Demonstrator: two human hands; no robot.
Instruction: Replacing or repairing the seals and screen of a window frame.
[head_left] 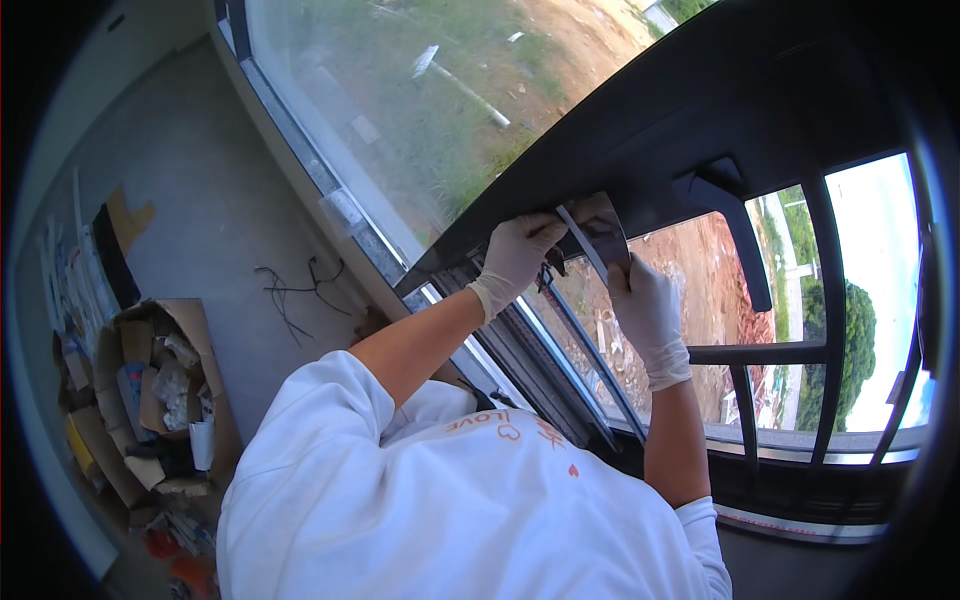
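Both hands wear thin white gloves and meet at a small, flat, dark glossy rectangular piece (pixel 606 228) with a pale strip (pixel 583 241) along its left edge. My left hand (pixel 517 257) is closed, its fingertips pinching at the upper end of that strip. From below, my right hand (pixel 648 318) grips the piece's lower end, thumb on the near face. The piece is held close against the wide black window frame member (pixel 700 110). To the right of it, a black angled handle (pixel 738 225) juts out from the frame.
Black bars (pixel 760 354) cross the opening at right, with red soil and a tree outside. A large glass pane (pixel 400 110) stands at upper left. On the grey floor (pixel 215 170) lie a cardboard box (pixel 215 340) of scraps, black cables (pixel 300 290) and long strips.
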